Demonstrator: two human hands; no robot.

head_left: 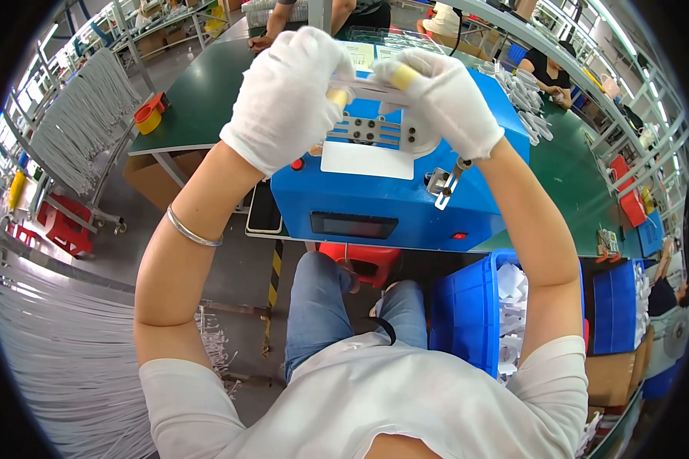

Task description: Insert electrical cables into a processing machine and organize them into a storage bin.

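1. Up at the top centre of the frame, the gloved left hand (287, 99) is curled closed, its covered fingertips pinching one end of a slim white strip (381, 90).
2. Facing it, slightly right of top centre, the gloved right hand (448, 99) is bent nearly shut, thumb and finger together at the strip's other end. Motion blurs the tips, so I can't tell how firm that pinch is.
3. The strip spans the gap between them, over the metal bracket (367, 131) and white plate (367, 160) of the blue benchtop machine (429, 222).
4. I'd judge it light and fairly bendy — plastic or cable-like, perhaps a little slippery under cloth gloves, where the yellow finger covers (403, 76) should help.
5. Best hold, to my eye: a fingertip pinch near each end, kept flat and untwisted — a hard squeeze might kink it.
6. Lower right of centre, a blue bin (463, 314) holds white pieces (511, 306).
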